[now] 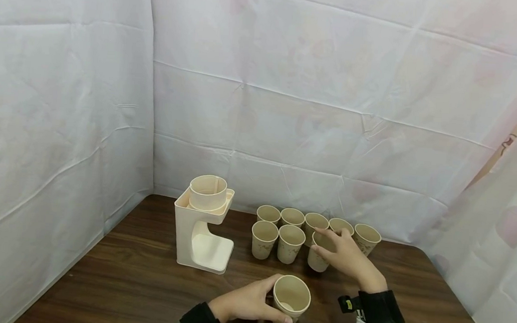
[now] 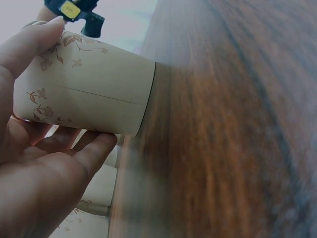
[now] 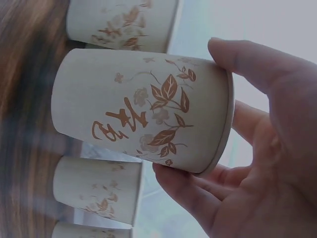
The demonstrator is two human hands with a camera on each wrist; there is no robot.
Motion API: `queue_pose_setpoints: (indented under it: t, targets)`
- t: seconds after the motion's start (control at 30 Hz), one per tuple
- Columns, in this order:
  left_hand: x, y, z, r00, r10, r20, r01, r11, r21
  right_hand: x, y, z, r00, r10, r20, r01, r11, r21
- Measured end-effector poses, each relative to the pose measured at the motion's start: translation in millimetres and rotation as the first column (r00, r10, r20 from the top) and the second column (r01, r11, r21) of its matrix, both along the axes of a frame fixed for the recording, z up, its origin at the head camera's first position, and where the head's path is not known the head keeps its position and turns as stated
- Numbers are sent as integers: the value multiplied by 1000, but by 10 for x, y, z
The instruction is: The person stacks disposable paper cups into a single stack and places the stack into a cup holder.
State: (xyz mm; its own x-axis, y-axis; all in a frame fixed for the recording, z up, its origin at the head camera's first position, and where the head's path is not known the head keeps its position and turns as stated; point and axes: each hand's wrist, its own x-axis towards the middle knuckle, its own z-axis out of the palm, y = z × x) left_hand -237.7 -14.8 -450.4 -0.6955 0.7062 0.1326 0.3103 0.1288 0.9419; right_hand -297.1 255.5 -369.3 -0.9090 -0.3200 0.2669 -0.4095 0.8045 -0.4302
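Near the front of the table, my left hand [image 1: 253,299] grips a beige paper cup [image 1: 284,319] around its side, thumb and fingers on opposite sides. In the left wrist view this cup [image 2: 99,84] has brown leaf prints, with its base close over the wood. My right hand [image 1: 348,258] reaches to the front row of cups and holds another paper cup [image 1: 317,262] near its rim, between thumb and fingers. Brown leaves and lettering show on that cup [image 3: 143,109] in the right wrist view. Its rim is partly hidden by the hand in the head view.
Several matching paper cups [image 1: 290,246] stand upright in two rows at the back of the dark wooden table [image 1: 120,272]. Left of them is a cream C-shaped stand [image 1: 184,236] with a round holder [image 1: 207,198] on top. White curtains [image 1: 289,108] hang behind and beside the table.
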Motion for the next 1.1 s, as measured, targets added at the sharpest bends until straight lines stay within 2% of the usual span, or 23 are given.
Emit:
queue_pose_setpoints:
  t: [0.3, 0.53, 0.97, 1.1]
  targets:
    - [-1, -3, 7, 1000, -4, 12, 4, 1000, 1, 125, 36, 91, 993, 37, -111, -42, 998, -43]
    - [7, -4, 18, 1000, 5, 12, -5, 1000, -3, 181, 42, 133, 991, 68, -119, -73, 997, -39]
    - [-4, -10, 8, 1000, -13, 0, 13, 1000, 2, 302, 74, 243, 977, 176, -123, -186, 980, -76]
    - [-5, -5, 7, 1000, -12, 2, 12, 1000, 2, 364, 72, 298, 966, 201, -165, -212, 976, -49]
